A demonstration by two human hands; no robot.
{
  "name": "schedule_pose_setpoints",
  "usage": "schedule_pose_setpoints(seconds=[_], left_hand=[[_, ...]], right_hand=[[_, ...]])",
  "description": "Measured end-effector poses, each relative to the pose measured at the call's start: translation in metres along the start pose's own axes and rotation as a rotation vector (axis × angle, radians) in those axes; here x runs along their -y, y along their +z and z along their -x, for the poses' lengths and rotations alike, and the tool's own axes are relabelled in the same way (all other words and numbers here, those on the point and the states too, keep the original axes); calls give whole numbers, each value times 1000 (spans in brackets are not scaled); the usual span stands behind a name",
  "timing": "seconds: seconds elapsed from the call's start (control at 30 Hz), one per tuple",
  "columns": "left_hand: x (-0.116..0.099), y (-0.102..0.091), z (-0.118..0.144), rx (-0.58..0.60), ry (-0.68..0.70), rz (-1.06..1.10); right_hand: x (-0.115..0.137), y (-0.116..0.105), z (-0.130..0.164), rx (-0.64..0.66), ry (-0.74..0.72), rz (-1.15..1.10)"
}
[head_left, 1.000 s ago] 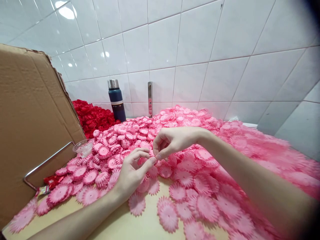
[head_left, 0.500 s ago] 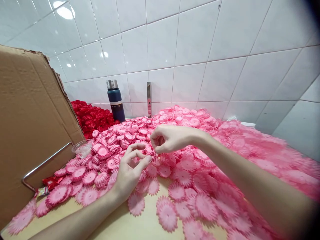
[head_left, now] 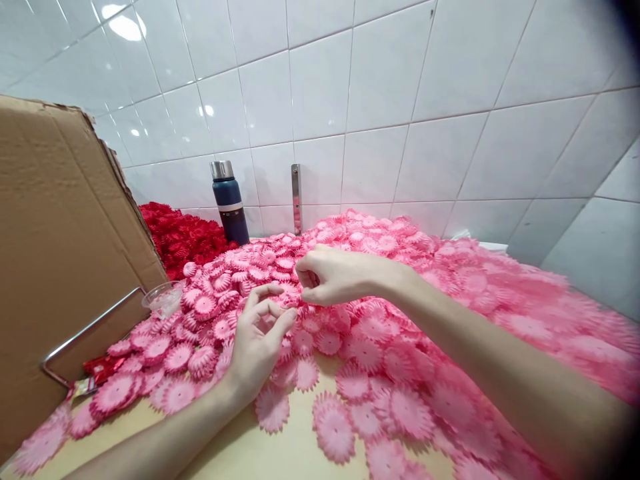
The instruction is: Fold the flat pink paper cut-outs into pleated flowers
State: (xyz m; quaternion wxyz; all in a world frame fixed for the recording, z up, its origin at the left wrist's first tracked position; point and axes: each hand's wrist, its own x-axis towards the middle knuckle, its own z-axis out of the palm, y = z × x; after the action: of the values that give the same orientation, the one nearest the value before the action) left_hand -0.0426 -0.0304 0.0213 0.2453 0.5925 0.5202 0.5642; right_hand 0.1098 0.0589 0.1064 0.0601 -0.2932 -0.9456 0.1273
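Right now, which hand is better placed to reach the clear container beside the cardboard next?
Probably the left hand: it is nearer the clear container, with pink scalloped pieces lying between. The right hand is farther off, beyond the left. Whether either hand grips something small is unclear.

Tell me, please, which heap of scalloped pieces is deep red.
The red heap at the back, left of the dark blue bottle; the other heap is pink.

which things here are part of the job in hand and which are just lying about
Seem part of the job:
left hand and right hand, close together; anything pinched is too small to make out
pink flower pieces around them

Seem to be just lying about:
blue bottle
clear cup
red wrapper
cardboard
red pile, though unsure
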Motion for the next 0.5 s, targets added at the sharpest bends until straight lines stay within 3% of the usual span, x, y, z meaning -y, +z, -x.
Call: schedule_pose_setpoints(seconds=[0.1,0.2,0.5], left_hand=[[1,-1,0,-9,-14,12],[3,-1,0,5,-30,22],[4,-1,2,161,7,-20]], right_hand=[[2,0,0,-11,-9,0],[3,-5,2,93,-62,-117],[7,-10,6,207,-142,-219]])
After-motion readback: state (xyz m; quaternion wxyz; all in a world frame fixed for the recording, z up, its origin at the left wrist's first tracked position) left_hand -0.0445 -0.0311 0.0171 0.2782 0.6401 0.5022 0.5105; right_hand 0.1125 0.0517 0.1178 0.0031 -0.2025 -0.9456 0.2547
